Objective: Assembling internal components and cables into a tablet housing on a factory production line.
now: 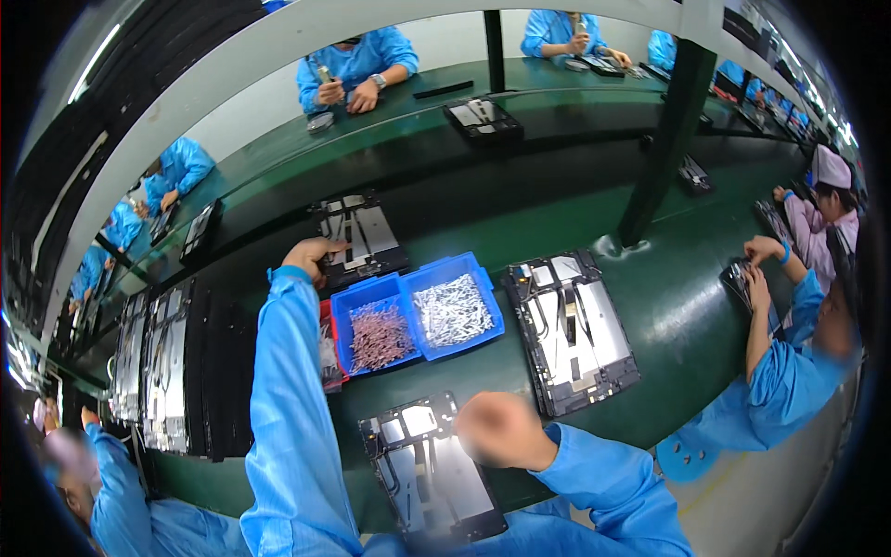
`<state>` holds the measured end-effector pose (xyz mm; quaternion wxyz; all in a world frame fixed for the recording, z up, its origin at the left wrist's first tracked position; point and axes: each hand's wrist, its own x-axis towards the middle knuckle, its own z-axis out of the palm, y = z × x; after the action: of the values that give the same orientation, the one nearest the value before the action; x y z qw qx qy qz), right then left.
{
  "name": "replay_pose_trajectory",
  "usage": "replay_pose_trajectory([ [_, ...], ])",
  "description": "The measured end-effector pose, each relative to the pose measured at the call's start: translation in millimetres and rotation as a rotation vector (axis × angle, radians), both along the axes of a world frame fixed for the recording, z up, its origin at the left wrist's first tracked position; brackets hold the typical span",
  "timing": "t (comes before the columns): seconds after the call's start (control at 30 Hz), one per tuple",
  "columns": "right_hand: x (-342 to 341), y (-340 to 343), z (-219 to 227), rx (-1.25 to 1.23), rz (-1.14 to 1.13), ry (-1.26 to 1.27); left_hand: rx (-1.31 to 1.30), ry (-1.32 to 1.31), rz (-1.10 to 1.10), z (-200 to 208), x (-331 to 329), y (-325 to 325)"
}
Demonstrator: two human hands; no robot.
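My left hand reaches past the parts bins and grips the left edge of an opened tablet, one finger lying over its top. In front of me, close to my body, lies another opened tablet with silver plates and black cables showing. My right hand is curled at that tablet's upper right side. It is blurred, and whatever its fingers hold is hidden. Between my arms stand two joined blue bins: one with small copper-coloured parts, the other with small white and silver parts.
A third opened tablet lies right of the bins. A red bin sits beside my left forearm. Several opened tablets stand in a row at left. A dark green post rises beyond. Co-workers in blue sit around; one works at right.
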<state>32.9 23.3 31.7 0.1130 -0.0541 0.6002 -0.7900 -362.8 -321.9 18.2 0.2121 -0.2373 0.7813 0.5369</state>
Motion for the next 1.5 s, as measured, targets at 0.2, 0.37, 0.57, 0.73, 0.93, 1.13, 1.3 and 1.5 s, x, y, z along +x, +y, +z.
replay_pose_trajectory([
  [0.2,0.7,6.2,2.8,-0.041,0.061,0.004,0.394,0.246,0.067,46.2,14.8,56.8],
  [0.37,1.8,-3.1,-25.3,0.126,0.029,0.034,0.807,0.198,-0.127,113.4,130.3,236.8],
  [0.57,-31.1,9.9,-98.6,-0.077,0.317,-0.191,0.778,0.194,-0.374,78.4,331.3,446.7],
  [0.73,-8.3,-17.9,-31.5,-0.086,0.084,-0.132,0.456,0.223,-0.002,23.9,371.7,548.8],
  [0.93,-9.4,-2.3,-24.3,-0.064,-0.069,-0.066,0.663,0.050,-0.623,31.9,376.8,515.7],
  [1.13,21.8,25.7,-22.4,-0.007,-0.032,0.239,0.146,0.946,-0.695,143.8,453.0,231.1],
  [1.3,69.9,2.8,-38.1,0.094,-0.010,-0.007,-0.483,0.652,-0.116,33.8,490.5,86.3],
  [1.5,76.5,-9.6,-39.1,0.375,-0.041,0.125,0.134,0.223,0.026,27.5,488.8,82.0],
])
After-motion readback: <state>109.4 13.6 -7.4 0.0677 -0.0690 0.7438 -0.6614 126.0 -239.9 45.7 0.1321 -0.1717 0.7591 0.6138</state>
